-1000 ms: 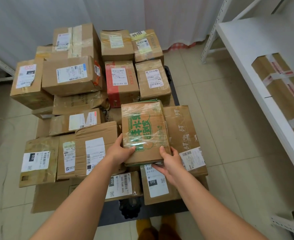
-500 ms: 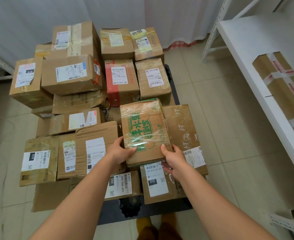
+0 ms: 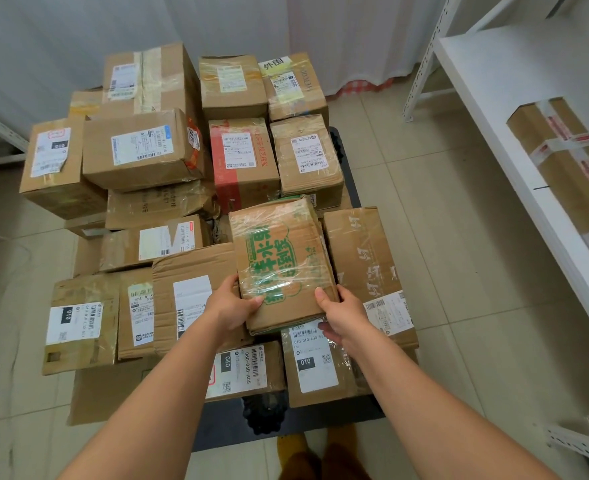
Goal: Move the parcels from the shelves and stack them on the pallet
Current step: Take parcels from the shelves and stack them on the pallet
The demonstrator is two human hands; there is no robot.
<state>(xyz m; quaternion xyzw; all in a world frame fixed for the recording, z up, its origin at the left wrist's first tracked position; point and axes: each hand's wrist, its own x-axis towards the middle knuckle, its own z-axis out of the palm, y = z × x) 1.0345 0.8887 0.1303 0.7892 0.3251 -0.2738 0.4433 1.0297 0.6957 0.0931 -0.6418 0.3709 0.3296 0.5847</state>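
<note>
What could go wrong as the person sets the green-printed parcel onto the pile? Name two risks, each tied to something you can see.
1. The green-printed parcel is going onto uneven boxes, including the 010-label box, so it may sit tilted and slide when the left hand and right hand release.
2. The big box at the far left juts past the pile's edge; a nudge might topple it.

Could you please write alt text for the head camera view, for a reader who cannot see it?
Two bare hands, left hand and right hand, grip the near end of a green-printed parcel lying on a crowded stack of labelled cardboard parcels on a dark pallet. To the right, a white shelf holds a taped carton.
</note>
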